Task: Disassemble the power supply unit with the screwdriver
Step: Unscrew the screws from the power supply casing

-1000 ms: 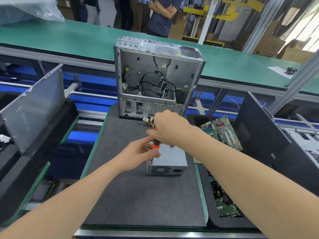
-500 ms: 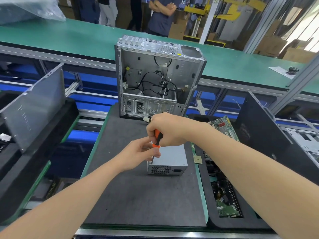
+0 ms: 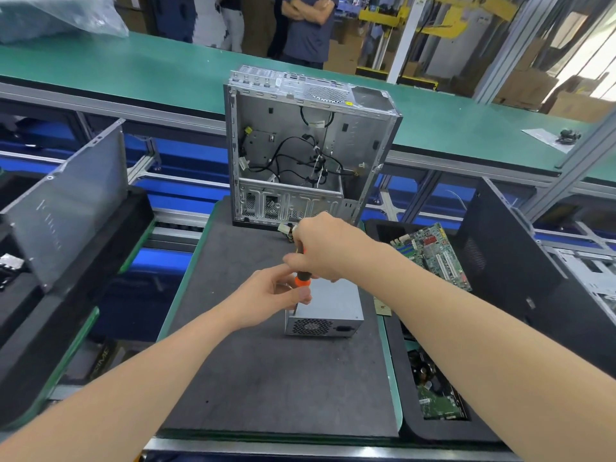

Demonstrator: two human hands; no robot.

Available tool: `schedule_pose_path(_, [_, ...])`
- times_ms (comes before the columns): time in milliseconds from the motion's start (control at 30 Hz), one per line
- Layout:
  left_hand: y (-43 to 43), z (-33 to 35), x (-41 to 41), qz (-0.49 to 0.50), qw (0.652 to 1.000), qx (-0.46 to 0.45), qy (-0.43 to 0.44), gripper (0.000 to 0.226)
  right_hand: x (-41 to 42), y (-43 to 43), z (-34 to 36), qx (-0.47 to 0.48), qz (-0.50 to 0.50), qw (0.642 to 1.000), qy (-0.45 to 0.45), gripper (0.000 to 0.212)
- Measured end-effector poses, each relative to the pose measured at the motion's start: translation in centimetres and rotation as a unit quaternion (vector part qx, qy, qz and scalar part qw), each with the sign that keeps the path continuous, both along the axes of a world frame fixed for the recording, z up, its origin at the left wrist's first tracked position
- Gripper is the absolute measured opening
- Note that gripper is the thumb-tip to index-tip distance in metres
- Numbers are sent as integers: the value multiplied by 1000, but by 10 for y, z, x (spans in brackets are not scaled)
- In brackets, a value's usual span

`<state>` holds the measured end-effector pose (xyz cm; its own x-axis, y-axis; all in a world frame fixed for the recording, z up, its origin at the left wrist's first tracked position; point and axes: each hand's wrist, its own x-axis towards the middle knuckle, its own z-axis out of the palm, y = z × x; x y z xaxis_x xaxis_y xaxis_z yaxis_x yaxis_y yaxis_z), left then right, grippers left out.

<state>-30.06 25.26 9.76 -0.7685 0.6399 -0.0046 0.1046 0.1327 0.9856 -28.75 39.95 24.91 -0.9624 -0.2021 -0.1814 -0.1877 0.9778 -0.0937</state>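
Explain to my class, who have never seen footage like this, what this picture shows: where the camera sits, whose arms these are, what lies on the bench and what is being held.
The camera is worn on a person's head and looks forward and down, so the two bare arms reaching in from below are that person's own. No robot is involved.

On the dark grey work mat lies a small grey metal power supply box with a fan grille facing us. Behind it stands an opened silver computer case with loose black cables inside. To the right, a black bin holds a green circuit board.

The right hand grips an orange-and-black-handled screwdriver pointing down at the box's top left edge. The left hand pinches near the lower end of the handle; the tip is hidden behind it.
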Motion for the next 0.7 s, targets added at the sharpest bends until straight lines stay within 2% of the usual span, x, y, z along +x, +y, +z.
schedule_pose_path(133, [0,0,1,4,1000,6,-1,25,-4,8,8,14,104,994,-45,8])
schedule_pose_path(267, [0,1,1,12,1000,5,-7,20,-4,11,14,16,160,984,-81,16])
schedule_pose_path(400, [0,-2,0,13,1000,-2,-11,12,-4,11,8,13,178,982,-69,14])
schedule_pose_path(467, [0,-2,0,8,1000,1,-18,17,-3,12,7,9,181,981,-63,15])
schedule_pose_path(567, [0,-3,-1,5,1000,2,-19,36,-5,15,14,0,158,986,-52,27])
schedule_pose_path(700, [1,-3,-2,-2,1000,5,-13,33,-4,5,19,31,18,998,60,62])
